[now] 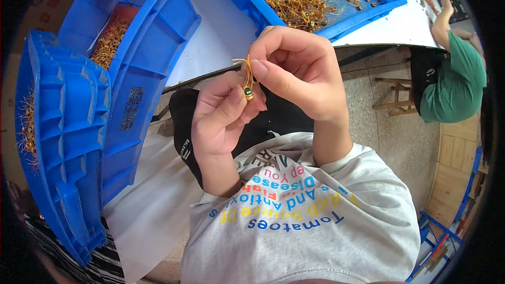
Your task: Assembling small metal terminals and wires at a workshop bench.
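Between the thumb and fingers of my left hand (218,115) is a small copper-wire coil (248,94) with a green core. Its thin golden leads stick upward. My right hand (302,71), thumb and forefinger closed together, pinches those leads just above the coil. Both hands are raised over my lap, close to each other. Beyond them, a blue tray (368,20) on the table holds a tangled heap of similar wire coils (289,1), with several loose ones scattered on its right side. The fingertips partly cover the coil.
Two deep blue bins (144,68) (68,131) stand at my left, with more wire pieces (109,46) inside. The white tabletop (210,26) lies ahead. To the right are a wooden stool (397,97) and a person in green (455,84). Wooden boards (452,168) stand farther right.
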Demonstrator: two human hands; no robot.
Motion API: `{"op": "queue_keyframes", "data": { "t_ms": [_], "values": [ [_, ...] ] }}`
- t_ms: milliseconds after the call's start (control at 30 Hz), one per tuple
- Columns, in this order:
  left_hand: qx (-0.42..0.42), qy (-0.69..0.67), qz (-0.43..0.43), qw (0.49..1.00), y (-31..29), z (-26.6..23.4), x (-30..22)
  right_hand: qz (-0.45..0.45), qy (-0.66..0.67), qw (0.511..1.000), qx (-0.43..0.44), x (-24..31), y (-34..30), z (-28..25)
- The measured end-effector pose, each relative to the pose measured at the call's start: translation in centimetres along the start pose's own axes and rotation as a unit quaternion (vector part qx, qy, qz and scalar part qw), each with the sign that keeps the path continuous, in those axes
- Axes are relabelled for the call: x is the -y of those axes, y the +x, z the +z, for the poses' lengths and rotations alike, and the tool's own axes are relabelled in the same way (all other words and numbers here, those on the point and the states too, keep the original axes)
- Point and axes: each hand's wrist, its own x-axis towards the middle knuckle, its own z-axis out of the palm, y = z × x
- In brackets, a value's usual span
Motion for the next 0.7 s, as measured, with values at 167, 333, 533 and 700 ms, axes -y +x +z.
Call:
{"op": "queue_keyframes", "data": {
  "t_ms": [167,333,533,700],
  "values": [
    [0.043,-0.025,-0.011,0.999,-0.2,-0.41,0.66,0.027,-0.022,0.999,0.012,0.91,-0.02,-0.49],
    [0.055,-0.031,0.005,0.998,0.22,0.21,0.88,0.016,-0.035,0.999,-0.003,0.79,-0.2,-0.41],
    [0.038,-0.052,-0.018,0.998,0.27,-0.3,0.58,0.018,0.032,0.999,-0.024,1.01,-0.11,-0.13],
    [0.05,-0.049,-0.018,0.997,0.45,0.05,0.62,-0.059,-0.161,0.985,-0.007,0.77,-0.17,-0.8]
  ]
}}
